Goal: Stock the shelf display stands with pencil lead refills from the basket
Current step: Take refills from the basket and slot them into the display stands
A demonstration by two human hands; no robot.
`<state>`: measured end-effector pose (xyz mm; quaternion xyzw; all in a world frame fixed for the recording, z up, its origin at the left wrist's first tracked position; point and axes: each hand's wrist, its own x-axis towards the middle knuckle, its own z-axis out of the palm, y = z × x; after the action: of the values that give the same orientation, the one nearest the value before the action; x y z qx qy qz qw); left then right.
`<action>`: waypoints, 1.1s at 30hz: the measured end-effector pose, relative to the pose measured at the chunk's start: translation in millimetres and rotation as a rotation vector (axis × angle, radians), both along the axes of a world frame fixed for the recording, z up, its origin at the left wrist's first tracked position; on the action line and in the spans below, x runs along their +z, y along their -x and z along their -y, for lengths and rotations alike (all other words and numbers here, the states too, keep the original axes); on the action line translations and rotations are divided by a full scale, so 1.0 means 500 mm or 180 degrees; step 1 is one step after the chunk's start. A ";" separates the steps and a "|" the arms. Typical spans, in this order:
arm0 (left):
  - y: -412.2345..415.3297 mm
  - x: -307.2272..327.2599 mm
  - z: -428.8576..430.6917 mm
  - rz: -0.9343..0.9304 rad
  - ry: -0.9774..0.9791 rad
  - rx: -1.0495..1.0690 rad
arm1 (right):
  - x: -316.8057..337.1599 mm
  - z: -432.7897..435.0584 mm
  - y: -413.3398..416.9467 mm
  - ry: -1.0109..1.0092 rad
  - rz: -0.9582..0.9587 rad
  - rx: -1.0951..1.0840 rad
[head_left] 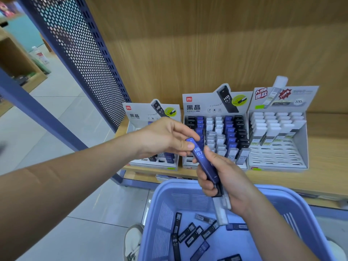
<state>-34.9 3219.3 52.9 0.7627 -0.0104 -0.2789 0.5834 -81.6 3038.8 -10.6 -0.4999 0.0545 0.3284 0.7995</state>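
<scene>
My right hand [224, 183] grips a small bundle of lead refill cases above the blue basket [163, 202]. The front one is a blue case marked HB 0.7 [202, 161]; black and clear cases stick out below. My left hand [165, 137] pinches the top end of that blue case between thumb and fingers. Several loose refill cases [190, 233] lie on the basket floor. On the wooden shelf stand three cardboard display stands: a left one [137, 119] partly hidden by my left hand, a middle one [216, 129] filled with black, blue and white cases, and a right one [278, 129] with white cases.
A perforated blue metal side panel [79, 49] rises left of the shelf. The wooden shelf edge [282, 183] runs behind the basket. Tiled floor [66, 119] opens to the left, and a white shoe [132, 242] shows beside the basket.
</scene>
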 end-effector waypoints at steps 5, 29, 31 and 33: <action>-0.002 0.007 -0.026 0.0177 0.0005 0.0372 | -0.009 0.022 -0.004 0.0095 0.0158 -0.0077; -0.013 -0.075 0.007 0.2219 -0.2600 -0.0562 | -0.013 0.070 -0.024 -0.0688 -0.0609 -0.1467; -0.015 -0.073 0.011 0.2260 -0.2673 -0.0700 | -0.016 0.069 -0.025 -0.0775 -0.0625 -0.1497; -0.017 -0.071 0.008 0.2297 -0.2798 -0.0814 | -0.020 0.069 -0.027 -0.0925 -0.0654 -0.1523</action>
<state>-26.2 3215.3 17.5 0.9727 -0.1838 -0.0478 0.1332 -68.2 3004.5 -20.5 -0.3173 0.2039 0.1839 0.9077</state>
